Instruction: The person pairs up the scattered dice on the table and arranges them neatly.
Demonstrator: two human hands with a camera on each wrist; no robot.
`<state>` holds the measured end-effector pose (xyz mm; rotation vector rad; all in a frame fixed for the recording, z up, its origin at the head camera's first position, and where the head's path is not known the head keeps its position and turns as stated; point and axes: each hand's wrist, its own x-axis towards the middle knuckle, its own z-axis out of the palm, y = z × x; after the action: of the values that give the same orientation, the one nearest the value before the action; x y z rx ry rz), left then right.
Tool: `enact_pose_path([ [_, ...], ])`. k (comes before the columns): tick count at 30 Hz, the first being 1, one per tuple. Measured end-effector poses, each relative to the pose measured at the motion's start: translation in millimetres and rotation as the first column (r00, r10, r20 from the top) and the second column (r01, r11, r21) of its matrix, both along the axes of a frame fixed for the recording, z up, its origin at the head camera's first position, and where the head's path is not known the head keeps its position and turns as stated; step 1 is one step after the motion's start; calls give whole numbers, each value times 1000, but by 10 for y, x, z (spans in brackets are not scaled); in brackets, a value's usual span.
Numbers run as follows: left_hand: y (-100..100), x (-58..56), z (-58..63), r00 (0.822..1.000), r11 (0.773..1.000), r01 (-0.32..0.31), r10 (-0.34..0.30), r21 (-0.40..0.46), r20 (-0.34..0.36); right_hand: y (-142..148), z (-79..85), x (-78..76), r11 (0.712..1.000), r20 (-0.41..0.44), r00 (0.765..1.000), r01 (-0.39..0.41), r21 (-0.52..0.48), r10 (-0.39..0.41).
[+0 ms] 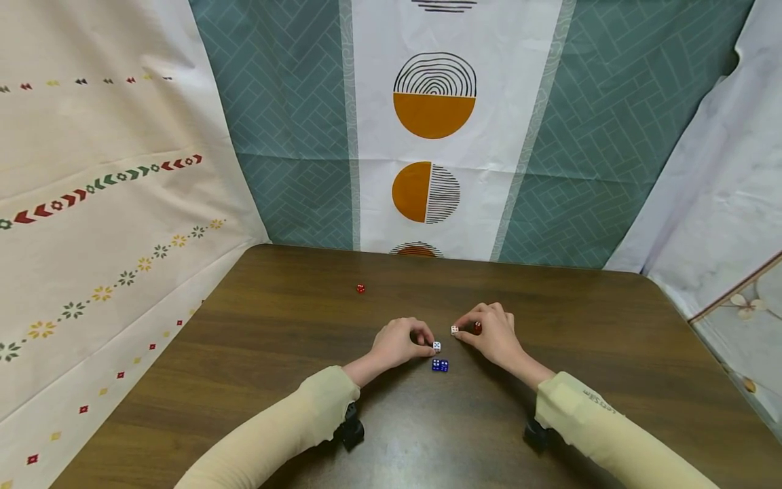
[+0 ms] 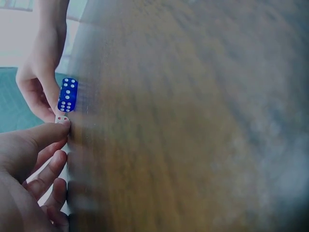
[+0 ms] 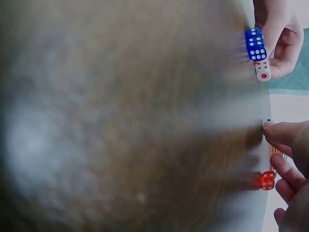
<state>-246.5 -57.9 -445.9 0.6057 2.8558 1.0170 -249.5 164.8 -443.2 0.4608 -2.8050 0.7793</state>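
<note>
My left hand [image 1: 397, 341] pinches a white die [image 1: 436, 346] between thumb and fingers, low over the table. In the right wrist view this white die [image 3: 263, 71] shows red pips, one large on its near face. Just in front of it sit two blue dice [image 1: 440, 365] side by side, white-pipped and close together. Slightly farther back and to the right, my right hand [image 1: 493, 333] holds another white die [image 1: 455, 330] at its thumb and fingertip. A translucent red die [image 3: 267, 180] lies on the table beside that hand's curled lower fingers, partly hidden by them in the head view.
Another red die [image 1: 360, 288] lies alone toward the back left of the brown wooden table [image 1: 293, 326]. Patterned cloth [image 1: 293, 122] hangs behind the table's far edge, with pale cloths on both sides. Dark wrist cameras sit under both sleeves.
</note>
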Motion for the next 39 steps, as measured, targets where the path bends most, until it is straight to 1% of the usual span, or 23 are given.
enact_pose_path([
  [7,-4,-6,-10,1000,1000,6,-6,0,-2,-29,-8,60,1000,-7,1000,-14,24,14],
  [23,-8,1,6,1000,1000,10,-10,-11,-7,-93,-13,194,999,-47,998,-38,31,39],
  [32,-1,3,9,1000,1000,9,-9,-13,-3,-114,-31,239,999,9,999,-53,-11,53],
  [39,4,5,24,1000,1000,15,-15,-11,-4,-108,-45,234,994,92,993,-60,-92,69],
])
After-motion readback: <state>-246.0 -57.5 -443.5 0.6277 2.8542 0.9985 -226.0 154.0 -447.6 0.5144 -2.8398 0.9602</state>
